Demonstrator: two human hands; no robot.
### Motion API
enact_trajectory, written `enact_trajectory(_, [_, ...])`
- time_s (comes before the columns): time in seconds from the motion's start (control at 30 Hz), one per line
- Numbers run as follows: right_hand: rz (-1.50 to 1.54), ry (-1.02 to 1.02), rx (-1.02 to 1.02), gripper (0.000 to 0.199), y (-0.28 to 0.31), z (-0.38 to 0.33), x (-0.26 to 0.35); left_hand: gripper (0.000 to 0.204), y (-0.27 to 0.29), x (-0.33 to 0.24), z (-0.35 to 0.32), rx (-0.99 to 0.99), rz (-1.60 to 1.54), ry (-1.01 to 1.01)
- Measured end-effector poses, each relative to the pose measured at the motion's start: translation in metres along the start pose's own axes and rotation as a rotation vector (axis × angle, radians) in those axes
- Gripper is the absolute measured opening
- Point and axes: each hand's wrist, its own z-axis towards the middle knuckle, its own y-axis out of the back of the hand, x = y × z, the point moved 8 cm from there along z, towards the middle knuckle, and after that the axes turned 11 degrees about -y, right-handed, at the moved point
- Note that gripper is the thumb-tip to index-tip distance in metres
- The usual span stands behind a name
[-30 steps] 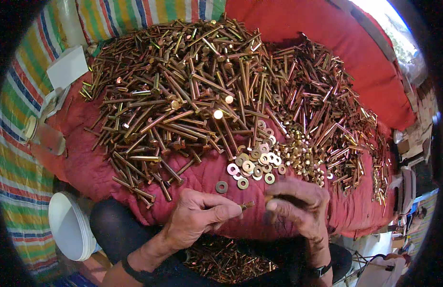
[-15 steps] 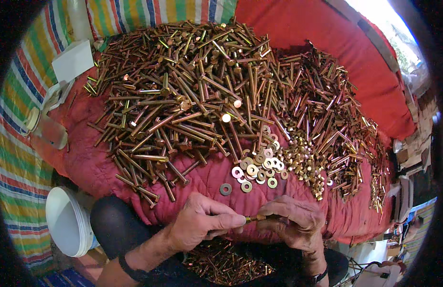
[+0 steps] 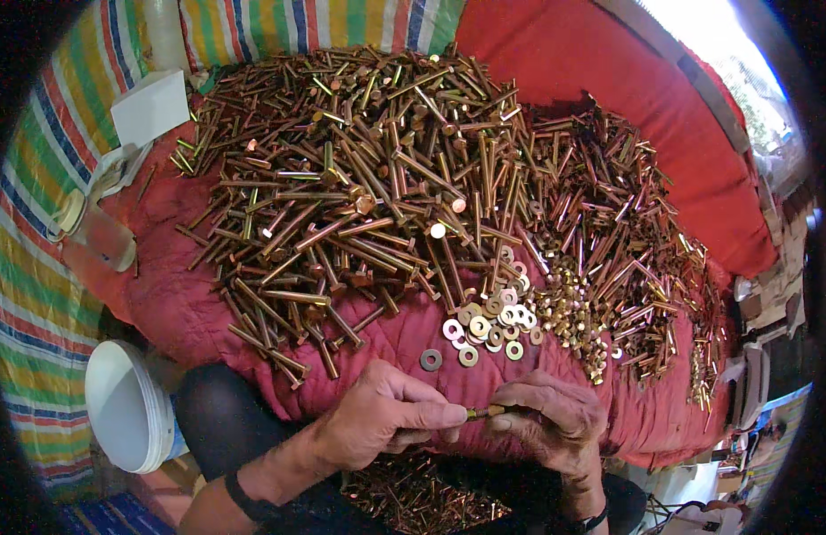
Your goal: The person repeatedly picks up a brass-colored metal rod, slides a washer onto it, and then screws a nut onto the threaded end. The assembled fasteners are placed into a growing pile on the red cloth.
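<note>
Between my two hands, low in the middle, a brass-coloured bolt (image 3: pixel 476 414) lies roughly level, and only a short stretch of it shows. My left hand (image 3: pixel 386 415) is closed round one end, thumb and fingers pressed together. The fingertips of my right hand (image 3: pixel 551 417) pinch the other end; whether a nut sits under them, I cannot tell. Just beyond the hands, flat washers (image 3: pixel 479 327) lie in a loose heap on the red quilted cloth (image 3: pixel 404 343). To their right is a pile of small brass-coloured nuts (image 3: pixel 573 321).
A large mound of long bolts (image 3: pixel 341 196) covers the cloth's middle, with shorter bolts (image 3: pixel 600 196) on the right. More metal pieces (image 3: pixel 422 499) lie below my hands. A white bucket (image 3: pixel 127 406), a clear jar (image 3: pixel 101 234) and a white box (image 3: pixel 151 108) stand left.
The whole scene has shifted slightly right and down in the picture. My right fingers have changed their curl at the bolt's end; both hands stay together at the bolt.
</note>
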Motion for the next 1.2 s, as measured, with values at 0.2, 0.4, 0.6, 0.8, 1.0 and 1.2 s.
enact_trajectory(0.2, [-0.025, -0.111, 0.0, 0.023, -0.004, 0.0, -0.004, 0.019, -0.014, -0.049, -0.01, 0.02, 0.725, -0.594])
enact_trajectory(0.4, [0.0, -0.224, 0.08, 0.022, -0.009, 0.0, -0.013, 0.029, -0.038, -0.069, -0.027, 0.015, 1.287, -1.059])
enact_trajectory(0.6, [0.081, -0.363, 0.088, 0.027, -0.016, 0.001, -0.018, 0.041, -0.047, -0.07, -0.039, 0.047, 1.47, -1.291])
enact_trajectory(0.8, [0.347, -0.754, -0.004, 0.048, -0.015, -0.017, -0.043, 0.031, -0.04, -0.072, -0.031, 0.005, 1.283, -1.166])
enact_trajectory(1.0, [0.263, -0.33, -0.15, 0.037, 0.012, 0.0, -0.022, 0.017, -0.008, -0.059, -0.009, -0.092, 0.76, -0.663])
enact_trajectory(1.2, [0.047, -0.126, -0.073, 0.029, 0.007, 0.006, -0.003, 0.018, -0.004, -0.043, -0.005, -0.094, 0.542, -0.477])
